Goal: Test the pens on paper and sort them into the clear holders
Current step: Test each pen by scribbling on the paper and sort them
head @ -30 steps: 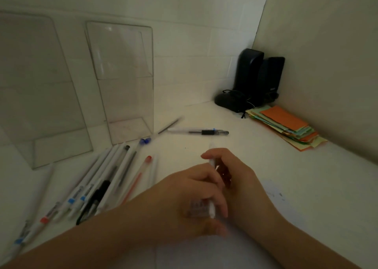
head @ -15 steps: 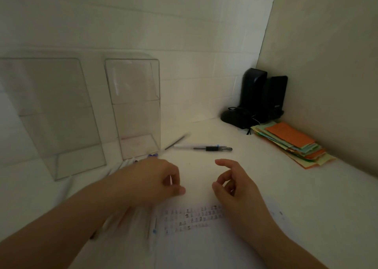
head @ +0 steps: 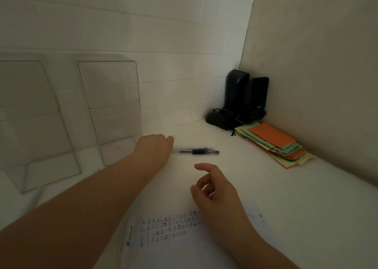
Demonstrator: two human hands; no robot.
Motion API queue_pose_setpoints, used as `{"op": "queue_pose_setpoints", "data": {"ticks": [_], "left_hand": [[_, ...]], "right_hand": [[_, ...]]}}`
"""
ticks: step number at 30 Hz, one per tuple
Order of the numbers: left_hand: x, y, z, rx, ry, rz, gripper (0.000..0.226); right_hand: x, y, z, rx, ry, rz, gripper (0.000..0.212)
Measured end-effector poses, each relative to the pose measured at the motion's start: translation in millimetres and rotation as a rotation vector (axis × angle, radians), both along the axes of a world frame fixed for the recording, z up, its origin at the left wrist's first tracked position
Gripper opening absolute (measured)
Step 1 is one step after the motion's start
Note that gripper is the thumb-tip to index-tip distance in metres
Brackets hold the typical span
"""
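My left hand [head: 155, 148] reaches far forward, fingers curled at the end of a clear pen with a blue tip [head: 206, 147]. That pen lies right beside a black-grip pen [head: 199, 151] on the white table. My right hand [head: 216, 189] hovers above the paper [head: 184, 250], fingers loosely apart and holding nothing. The sheet carries rows of small printed marks. Another pen with a blue band [head: 128, 243] lies along the paper's left edge. Two clear holders, left [head: 30, 125] and right [head: 114, 109], stand against the back wall; I see nothing inside them.
Black speakers [head: 245, 99] with a cable fill the back right corner. A stack of coloured paper slips [head: 274, 144], orange on top, lies next to them along the right wall. The white wall stands close behind the holders.
My left hand has gone from the paper forward to the black-grip pen, carrying the thin pen. My right hand stays open. The view has tilted up, and the pens at the left are out of sight.
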State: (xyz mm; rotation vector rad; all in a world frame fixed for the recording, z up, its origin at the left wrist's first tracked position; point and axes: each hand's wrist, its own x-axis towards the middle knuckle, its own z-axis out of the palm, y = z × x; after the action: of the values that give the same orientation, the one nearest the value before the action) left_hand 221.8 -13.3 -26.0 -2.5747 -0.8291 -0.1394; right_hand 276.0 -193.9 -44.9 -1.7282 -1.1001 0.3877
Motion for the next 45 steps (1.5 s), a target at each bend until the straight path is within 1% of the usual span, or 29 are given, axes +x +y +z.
{"op": "queue_pose_setpoints", "data": {"ticks": [2, 5, 7, 10, 11, 12, 13, 14, 16, 17, 18, 19, 20, 21, 23, 24, 25, 28, 29, 32, 33, 35, 37, 39, 41, 44, 45], "left_hand": [[0, -3, 2, -0.065, -0.073, 0.022, 0.033], [-8, -6, 10, -0.275, -0.262, 0.032, 0.03], [-17, -13, 22, -0.51, -0.405, -0.009, 0.027], [-34, -38, 34, -0.997, -0.634, 0.002, 0.019], [-41, -49, 33, -1.136, -0.679, 0.009, 0.015], [-48, -61, 30, -1.232, -0.703, 0.004, 0.013], [-54, -71, 26, -1.287, -0.713, -0.007, 0.012], [-59, -81, 21, -1.311, -0.716, -0.022, 0.012], [-65, -95, 12, -1.351, -0.741, -0.074, 0.014], [-68, -99, 9, -1.394, -0.768, -0.115, 0.013], [-69, -100, 8, -1.423, -0.801, -0.156, 0.009], [-70, -100, 6, -1.404, -0.834, -0.19, 0.007], [-71, -100, 5, -1.342, -0.858, -0.212, 0.008], [-72, -97, 3, -1.255, -0.867, -0.213, 0.009], [-73, -97, -1, -1.121, -0.846, -0.2, 0.012], [-74, -98, -2, -1.089, -0.825, -0.212, 0.016], [-74, -99, -4, -1.091, -0.793, -0.25, 0.018], [-74, -101, -6, -1.179, -0.701, -0.427, 0.017], [-75, -101, -7, -1.161, -0.674, -0.465, 0.014], [-78, -102, -10, -0.997, -0.612, -0.504, 0.003], [-78, -104, -10, -0.955, -0.598, -0.509, 0.007], [-79, -107, -10, -0.931, -0.596, -0.514, 0.014], [-81, -108, -7, -0.927, -0.583, -0.536, 0.017], [-82, -108, -3, -0.896, -0.551, -0.583, 0.015], [-83, -107, -1, -0.862, -0.557, -0.625, 0.014], [-84, -105, -3, -0.869, -0.644, -0.651, 0.003], [-85, -106, -2, -0.874, -0.668, -0.657, 0.005]], "right_hand": [[0, 0, 1, -0.005, -0.002, -0.006, 0.036], [0, 0, 1, -0.006, -0.005, -0.017, 0.038], [0, -1, 2, -0.012, -0.004, -0.017, 0.042], [-2, -3, 4, -0.008, -0.032, 0.003, 0.056], [-3, -4, 5, -0.013, -0.046, 0.019, 0.061], [-4, -4, 5, -0.013, -0.062, 0.037, 0.064], [-5, -4, 4, -0.002, -0.091, 0.056, 0.064], [-7, -5, 4, 0.011, -0.14, 0.073, 0.06], [-9, -5, 4, 0.027, -0.213, 0.102, 0.044], [-8, -6, 3, 0.034, -0.191, 0.108, 0.037], [-8, -7, 4, 0.044, -0.13, 0.105, 0.031], [-8, -8, 5, 0.064, -0.066, 0.091, 0.023], [-7, -8, 6, 0.081, -0.015, 0.073, 0.013], [-7, -8, 8, 0.083, 0.02, 0.058, 0.009], [-9, -10, 11, 0.084, 0.077, 0.053, 0.027], [-10, -11, 13, 0.093, 0.104, 0.062, 0.033], [-12, -11, 14, 0.105, 0.124, 0.079, 0.035], [-14, -12, 16, 0.159, 0.22, 0.174, 0.031], [-14, -12, 15, 0.169, 0.241, 0.193, 0.031], [-14, -11, 15, 0.176, 0.231, 0.185, 0.034], [-16, -10, 15, 0.18, 0.223, 0.171, 0.034], [-18, -10, 17, 0.193, 0.241, 0.155, 0.036], [-20, -12, 18, 0.215, 0.313, 0.174, 0.034], [-22, -14, 19, 0.232, 0.395, 0.22, 0.034], [-24, -16, 21, 0.235, 0.434, 0.237, 0.034], [-27, -17, 24, 0.235, 0.455, 0.252, 0.034], [-28, -18, 25, 0.243, 0.456, 0.262, 0.034]]}}
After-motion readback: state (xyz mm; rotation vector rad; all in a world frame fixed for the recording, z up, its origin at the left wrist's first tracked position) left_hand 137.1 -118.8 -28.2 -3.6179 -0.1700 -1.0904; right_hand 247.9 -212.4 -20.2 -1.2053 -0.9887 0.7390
